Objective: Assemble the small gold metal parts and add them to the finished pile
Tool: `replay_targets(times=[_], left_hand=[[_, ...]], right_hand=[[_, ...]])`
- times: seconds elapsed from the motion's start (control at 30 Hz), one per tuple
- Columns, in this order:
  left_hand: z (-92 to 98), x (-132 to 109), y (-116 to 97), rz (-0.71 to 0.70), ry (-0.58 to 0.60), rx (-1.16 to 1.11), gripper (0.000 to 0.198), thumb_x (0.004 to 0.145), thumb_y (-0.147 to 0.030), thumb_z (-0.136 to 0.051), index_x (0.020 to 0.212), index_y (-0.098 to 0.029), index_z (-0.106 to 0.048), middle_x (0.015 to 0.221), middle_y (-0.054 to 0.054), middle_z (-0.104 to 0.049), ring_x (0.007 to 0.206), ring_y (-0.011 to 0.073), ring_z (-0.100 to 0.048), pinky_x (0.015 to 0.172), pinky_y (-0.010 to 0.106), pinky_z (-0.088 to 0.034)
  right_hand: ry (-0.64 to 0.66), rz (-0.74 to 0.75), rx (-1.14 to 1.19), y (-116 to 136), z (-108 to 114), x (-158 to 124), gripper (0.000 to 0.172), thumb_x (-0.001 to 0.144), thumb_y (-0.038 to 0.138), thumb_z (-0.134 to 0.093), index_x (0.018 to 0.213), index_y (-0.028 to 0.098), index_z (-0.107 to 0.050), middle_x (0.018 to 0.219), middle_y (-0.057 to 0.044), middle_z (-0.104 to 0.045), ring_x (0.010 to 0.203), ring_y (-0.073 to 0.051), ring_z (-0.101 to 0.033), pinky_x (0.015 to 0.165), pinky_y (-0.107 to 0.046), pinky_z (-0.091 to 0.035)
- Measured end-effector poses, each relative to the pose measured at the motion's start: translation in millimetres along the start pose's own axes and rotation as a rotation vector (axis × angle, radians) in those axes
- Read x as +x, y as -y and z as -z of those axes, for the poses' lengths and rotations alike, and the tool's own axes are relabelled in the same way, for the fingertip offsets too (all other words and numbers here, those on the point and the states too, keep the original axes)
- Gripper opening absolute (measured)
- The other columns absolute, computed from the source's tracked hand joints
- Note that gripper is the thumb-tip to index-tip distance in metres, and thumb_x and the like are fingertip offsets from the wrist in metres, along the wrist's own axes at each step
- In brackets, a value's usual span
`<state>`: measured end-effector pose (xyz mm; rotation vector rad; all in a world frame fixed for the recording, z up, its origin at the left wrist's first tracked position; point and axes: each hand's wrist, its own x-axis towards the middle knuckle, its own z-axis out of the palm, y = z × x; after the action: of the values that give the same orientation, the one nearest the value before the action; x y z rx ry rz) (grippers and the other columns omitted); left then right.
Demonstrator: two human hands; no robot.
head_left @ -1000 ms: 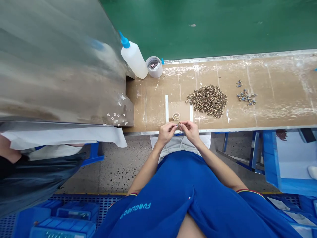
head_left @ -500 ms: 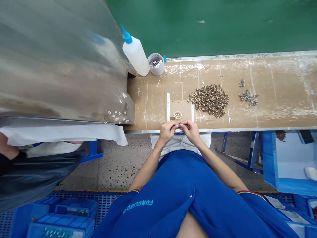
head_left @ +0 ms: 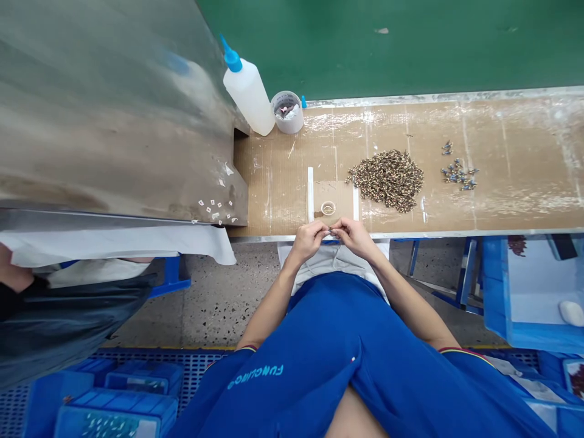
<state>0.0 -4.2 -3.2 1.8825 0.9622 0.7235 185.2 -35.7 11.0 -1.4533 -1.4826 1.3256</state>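
Observation:
My left hand (head_left: 308, 241) and my right hand (head_left: 354, 236) meet at the bench's front edge, fingers pinched together. Between the fingertips is a small dark metallic piece, mostly hidden, its kind too small to make out. Just beyond my hands a small round clear cup (head_left: 328, 208) sits on a cardboard pad (head_left: 335, 190) with white strips along its sides. To the right lies a heap of small brass-coloured metal parts (head_left: 387, 180). Farther right is a loose group of similar parts with bluish bits (head_left: 458, 175).
A white squeeze bottle (head_left: 250, 97) with a blue nozzle stands beside a tape-roll-like tub (head_left: 287, 113) of scraps. A metal housing (head_left: 137, 134) bounds the left side. A blue bin (head_left: 497, 292) is at lower right. Another person's arm (head_left: 13, 271) shows at far left.
The view has tilted slightly, so the bench things appear a little higher. My hands keep their pinch at nearly the same spot.

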Motion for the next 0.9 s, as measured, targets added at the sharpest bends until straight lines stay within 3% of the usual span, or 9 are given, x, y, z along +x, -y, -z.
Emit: replay_targets(times=[0.1, 0.3, 0.63, 0.9], left_hand=[[-1.4, 1, -1, 0.035, -0.013, 0.012, 0.021, 0.093, -0.020, -0.055, 0.073, -0.018, -0.062, 0.072, 0.002, -0.066, 0.067, 0.0158, -0.059, 0.064, 0.026, -0.043], [-4.5, 1, -1, 0.094, -0.064, -0.013, 0.020, 0.092, -0.023, -0.056, 0.073, -0.018, -0.062, 0.070, 0.002, -0.064, 0.064, 0.0154, -0.057, 0.060, 0.026, -0.041], [-2.5, 2, -5, 0.085, -0.070, -0.120, 0.025, 0.096, -0.032, -0.056, 0.079, -0.018, -0.068, 0.074, 0.003, -0.068, 0.067, 0.0157, -0.062, 0.063, 0.026, -0.047], [-0.1, 4, -6, 0.095, -0.044, -0.107, 0.027, 0.097, -0.036, -0.056, 0.085, -0.018, -0.071, 0.080, 0.005, -0.072, 0.070, 0.0159, -0.064, 0.065, 0.026, -0.048]], right_hand=[[-0.044, 0.007, -0.040, -2, -6, -1, 0.012, 0.087, 0.027, -0.057, 0.082, 0.020, -0.065, 0.073, -0.003, -0.070, 0.067, -0.018, -0.063, 0.062, -0.028, -0.046], [-0.254, 0.022, -0.040, -9, -27, -6, 0.019, 0.091, 0.035, -0.054, 0.080, 0.022, -0.063, 0.082, -0.007, -0.073, 0.072, -0.020, -0.064, 0.069, -0.033, -0.050], [-0.186, -0.048, 0.238, -9, -20, -2, 0.039, 0.086, 0.060, -0.063, 0.086, 0.021, -0.067, 0.077, -0.005, -0.072, 0.070, -0.019, -0.067, 0.069, -0.035, -0.056], [-0.219, -0.093, 0.366, -12, -18, 0, 0.046, 0.078, 0.065, -0.071, 0.091, 0.021, -0.069, 0.077, -0.004, -0.073, 0.071, -0.019, -0.069, 0.071, -0.035, -0.060]])
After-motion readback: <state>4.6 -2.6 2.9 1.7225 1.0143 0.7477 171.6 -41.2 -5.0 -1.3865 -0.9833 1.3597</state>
